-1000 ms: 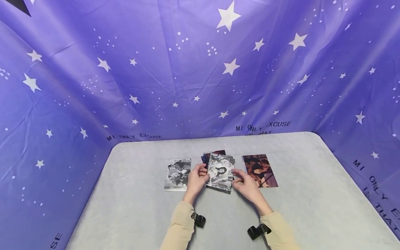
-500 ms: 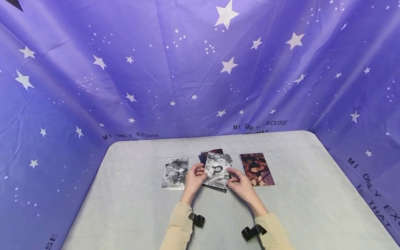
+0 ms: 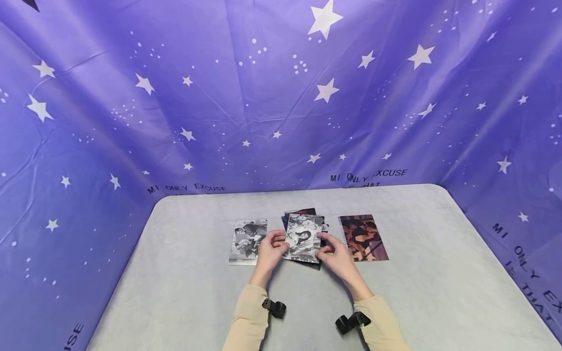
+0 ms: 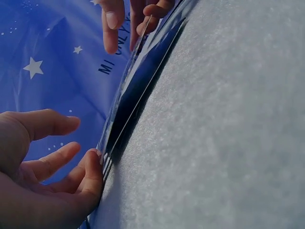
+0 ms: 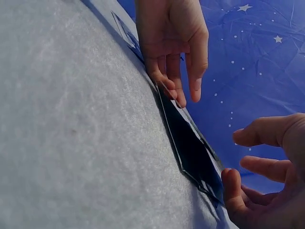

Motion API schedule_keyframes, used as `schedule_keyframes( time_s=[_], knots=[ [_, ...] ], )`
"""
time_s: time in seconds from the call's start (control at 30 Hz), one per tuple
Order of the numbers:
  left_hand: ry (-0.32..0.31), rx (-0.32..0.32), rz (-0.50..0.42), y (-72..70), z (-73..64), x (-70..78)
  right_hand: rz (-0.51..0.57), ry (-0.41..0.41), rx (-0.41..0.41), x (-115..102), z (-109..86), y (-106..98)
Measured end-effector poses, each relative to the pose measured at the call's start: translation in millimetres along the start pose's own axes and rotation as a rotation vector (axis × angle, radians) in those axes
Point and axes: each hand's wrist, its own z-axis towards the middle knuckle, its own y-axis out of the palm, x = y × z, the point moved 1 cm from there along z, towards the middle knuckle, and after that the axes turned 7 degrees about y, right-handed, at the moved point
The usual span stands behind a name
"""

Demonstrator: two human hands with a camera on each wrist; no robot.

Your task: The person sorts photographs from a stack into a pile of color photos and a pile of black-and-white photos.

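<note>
A black-and-white photo (image 3: 304, 238) lies on top of a small stack in the middle of the table, in the head view. At its left edge, my left hand (image 3: 271, 251) holds it with thumb and fingertips. My right hand (image 3: 335, 256) grips the opposite edge. Under it, darker photos (image 3: 307, 211) stick out askew at the back and the lower right. Both wrist views see the stack edge-on, with a gap between the upper photo and a dark photo (image 4: 143, 78). My left hand (image 4: 62, 176) and right hand (image 5: 267, 176) meet its two sides; their contact is partly hidden.
Another black-and-white photo (image 3: 246, 243) lies left of the stack, partly behind my left hand. A reddish-brown photo (image 3: 364, 237) lies to the right. The grey table (image 3: 439, 273) ends at a purple star-patterned curtain (image 3: 281, 97) behind and on both sides.
The top photo has shifted a little left over the stack and stands straighter, showing more of the photos beneath at its right. Both hands have moved slightly left with it.
</note>
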Motion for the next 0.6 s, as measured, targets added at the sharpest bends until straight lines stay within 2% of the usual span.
schedule_keyframes(
  time_s=[0.13,0.47,0.6],
  knots=[
    [0.015,0.004,0.010,-0.5,-0.9,-0.5,-0.032,-0.039,0.008,-3.0,0.6,1.3],
    [0.002,0.016,-0.016,-6.6,-1.3,0.9,-0.035,-0.039,-0.004,-8.6,3.9,2.8],
    [-0.004,0.018,-0.053,-11.8,0.1,-0.4,-0.043,-0.045,0.000,-7.3,8.0,4.7]
  ],
)
